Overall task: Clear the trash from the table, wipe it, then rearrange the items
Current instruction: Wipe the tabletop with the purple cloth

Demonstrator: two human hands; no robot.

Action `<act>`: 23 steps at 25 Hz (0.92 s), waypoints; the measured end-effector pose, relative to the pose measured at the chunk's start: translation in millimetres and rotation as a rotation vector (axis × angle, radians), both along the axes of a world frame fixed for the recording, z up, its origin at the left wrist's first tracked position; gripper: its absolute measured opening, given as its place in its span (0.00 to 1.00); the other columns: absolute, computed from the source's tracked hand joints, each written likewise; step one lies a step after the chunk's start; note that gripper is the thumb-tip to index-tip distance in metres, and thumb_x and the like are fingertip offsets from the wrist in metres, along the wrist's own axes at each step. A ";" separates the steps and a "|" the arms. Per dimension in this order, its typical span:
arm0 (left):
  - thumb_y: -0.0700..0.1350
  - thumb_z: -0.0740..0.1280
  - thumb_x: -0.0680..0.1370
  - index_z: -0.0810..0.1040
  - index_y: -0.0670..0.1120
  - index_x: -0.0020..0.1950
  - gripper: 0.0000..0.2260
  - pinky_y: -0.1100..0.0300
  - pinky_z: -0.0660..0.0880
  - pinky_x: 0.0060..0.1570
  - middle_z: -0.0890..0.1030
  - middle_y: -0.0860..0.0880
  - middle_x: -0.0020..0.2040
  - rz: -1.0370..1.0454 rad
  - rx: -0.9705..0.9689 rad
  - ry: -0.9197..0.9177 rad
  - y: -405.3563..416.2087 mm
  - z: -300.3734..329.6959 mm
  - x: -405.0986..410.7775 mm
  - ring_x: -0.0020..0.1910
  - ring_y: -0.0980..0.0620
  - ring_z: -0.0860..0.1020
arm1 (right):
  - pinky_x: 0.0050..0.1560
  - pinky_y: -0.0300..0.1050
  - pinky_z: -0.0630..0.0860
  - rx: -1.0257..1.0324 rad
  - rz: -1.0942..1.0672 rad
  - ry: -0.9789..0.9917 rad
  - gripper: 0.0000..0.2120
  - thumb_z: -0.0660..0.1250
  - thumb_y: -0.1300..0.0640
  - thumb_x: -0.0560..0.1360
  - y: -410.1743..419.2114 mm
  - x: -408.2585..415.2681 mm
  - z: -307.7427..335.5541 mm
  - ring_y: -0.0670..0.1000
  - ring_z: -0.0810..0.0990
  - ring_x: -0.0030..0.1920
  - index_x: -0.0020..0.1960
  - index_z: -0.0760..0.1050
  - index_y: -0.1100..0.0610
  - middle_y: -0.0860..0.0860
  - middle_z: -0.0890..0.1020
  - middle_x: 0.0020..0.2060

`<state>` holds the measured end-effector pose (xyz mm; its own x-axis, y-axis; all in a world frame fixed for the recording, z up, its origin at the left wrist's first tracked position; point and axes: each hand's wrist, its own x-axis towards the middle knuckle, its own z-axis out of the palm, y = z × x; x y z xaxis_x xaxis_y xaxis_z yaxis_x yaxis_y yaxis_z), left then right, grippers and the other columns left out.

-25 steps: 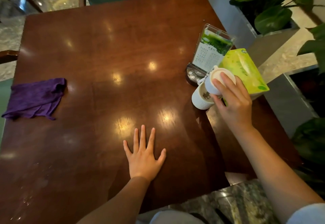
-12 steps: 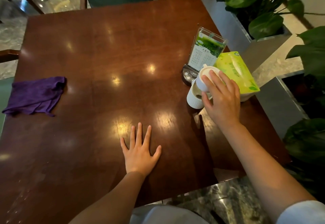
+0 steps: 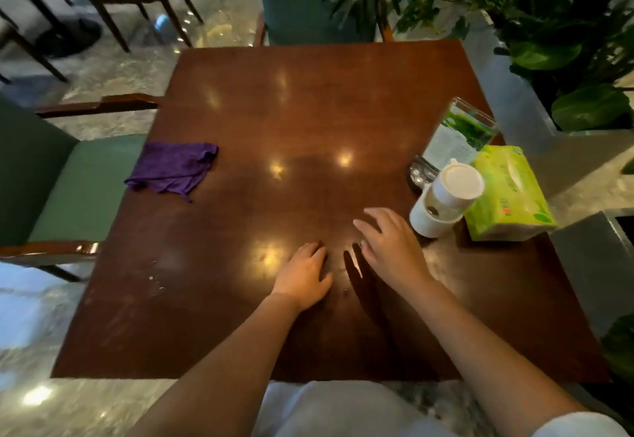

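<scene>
Left hand: your left hand (image 3: 303,273) is flat on the table (image 3: 308,100), fingers curled a bit, holding nothing.

Right hand: your right hand (image 3: 391,248) hovers just above the wood with fingers loosely spread, empty. It's near the white container (image 3: 446,201) but not touching it.

Items: the white container, tissue pack (image 3: 507,193) and menu stand (image 3: 459,136) are bunched tight along the right edge, with a small dark gadget (image 3: 420,174) tucked behind the container. Looks like the rearranging bit is basically where you're at.

Cloth: the purple cloth (image 3: 173,167) is over at the left edge, one corner drooping toward the green chair seat (image 3: 85,186).

Trash: can't see any obvious trash, just some faint specks (image 3: 154,277) near your left side, too small to call.

Watch out: that container is tall and looks to be leaning, so a careless swipe from your right hand could knock it into the tissue pack or off the edge.

Also: the cloth could slide off if you bump the table, and those specks might mean the wipe missed a spot.
</scene>
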<state>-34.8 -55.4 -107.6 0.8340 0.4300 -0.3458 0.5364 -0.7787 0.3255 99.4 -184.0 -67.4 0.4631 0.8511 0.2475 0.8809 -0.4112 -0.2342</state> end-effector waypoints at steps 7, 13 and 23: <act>0.46 0.62 0.77 0.76 0.45 0.57 0.11 0.52 0.66 0.63 0.80 0.47 0.55 0.141 0.274 -0.274 80.3 57.9 -56.4 0.57 0.48 0.76 | 0.58 0.54 0.71 -0.070 0.229 0.002 0.15 0.67 0.58 0.72 99.6 -36.9 21.3 0.56 0.76 0.58 0.58 0.77 0.56 0.55 0.80 0.55; 0.46 0.63 0.76 0.78 0.45 0.56 0.11 0.50 0.63 0.63 0.81 0.47 0.54 0.276 0.400 -0.230 153.6 67.0 -116.1 0.56 0.46 0.77 | 0.61 0.52 0.67 -0.113 0.325 0.024 0.15 0.64 0.54 0.74 191.7 -85.6 28.2 0.55 0.73 0.60 0.60 0.75 0.54 0.54 0.77 0.58; 0.48 0.63 0.76 0.76 0.44 0.57 0.13 0.50 0.67 0.57 0.79 0.45 0.53 0.159 0.393 -0.191 340.4 36.7 -113.8 0.54 0.44 0.76 | 0.61 0.52 0.67 -0.199 0.138 0.091 0.18 0.61 0.51 0.76 365.1 -97.7 -4.2 0.55 0.69 0.62 0.65 0.70 0.53 0.53 0.74 0.61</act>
<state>-148.6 285.0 -70.8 0.7798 0.6257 0.0223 0.6186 -0.7755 0.1263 1.7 181.1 -71.6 0.3522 0.9354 0.0314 0.9107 -0.3348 -0.2417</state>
